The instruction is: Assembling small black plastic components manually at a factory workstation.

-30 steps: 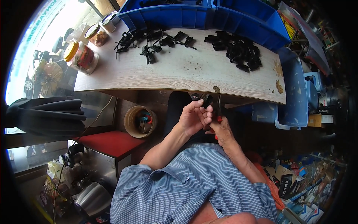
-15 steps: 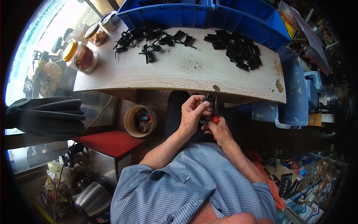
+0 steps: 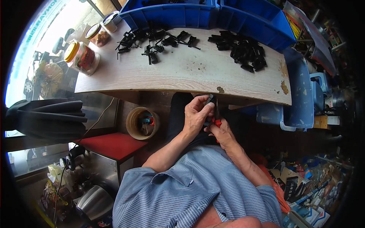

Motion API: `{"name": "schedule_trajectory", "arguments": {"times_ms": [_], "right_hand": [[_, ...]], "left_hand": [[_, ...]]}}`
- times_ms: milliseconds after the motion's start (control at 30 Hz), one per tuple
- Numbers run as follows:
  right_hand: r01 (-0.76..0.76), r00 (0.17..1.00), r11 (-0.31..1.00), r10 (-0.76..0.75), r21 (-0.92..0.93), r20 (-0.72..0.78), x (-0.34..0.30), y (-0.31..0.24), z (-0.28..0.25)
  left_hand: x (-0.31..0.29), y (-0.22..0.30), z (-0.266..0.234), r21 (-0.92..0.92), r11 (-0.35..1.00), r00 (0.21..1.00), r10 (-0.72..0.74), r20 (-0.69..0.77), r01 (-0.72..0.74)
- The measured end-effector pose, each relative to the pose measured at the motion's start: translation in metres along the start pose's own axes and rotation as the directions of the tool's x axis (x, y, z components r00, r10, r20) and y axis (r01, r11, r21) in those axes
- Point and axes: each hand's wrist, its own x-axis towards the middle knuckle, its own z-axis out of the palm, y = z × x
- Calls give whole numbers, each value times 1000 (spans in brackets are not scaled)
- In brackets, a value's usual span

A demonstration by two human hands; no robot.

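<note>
My left hand [image 3: 195, 116] is closed, with thumb and fingers pinching a small black plastic part [image 3: 210, 99] just below the table's front edge. Close beside it, my right hand [image 3: 223, 133] is wrapped round a red-handled tool [image 3: 218, 122]. Its slim dark metal tip points up along the black part; whether it is pliers or scissors I cannot tell. On the table [image 3: 163, 78] lie a loose spread of black plastic parts [image 3: 152, 57] with thin tails at the left and a denser heap of black parts [image 3: 243, 51] at the right.
Two blue bins [image 3: 171, 17] [image 3: 254, 26] stand along the table's far edge. Jars, one a yellow-lidded jar [image 3: 83, 59], stand at the left end. A round bucket [image 3: 131, 125] is on the floor. A pale blue tub [image 3: 300, 91] is at the right, clutter [image 3: 304, 186] below it.
The black part in my left hand has tipped so that more of it shows. My right hand and the red-handled tool have shifted slightly left. The parts on the table are unmoved.
</note>
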Motion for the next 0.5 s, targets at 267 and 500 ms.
{"name": "schedule_trajectory", "arguments": {"times_ms": [267, 500], "right_hand": [[50, 998, 997, -47, -66, 45, -3, -9, 5], [96, 993, 992, -89, -80, 78, -2, -8, 5]], "left_hand": [[0, -3, -3, 52, 999, 1000, -7, 9, 6], [-2, 0, 2, 32, 999, 999, 22, -29, -22]]}}
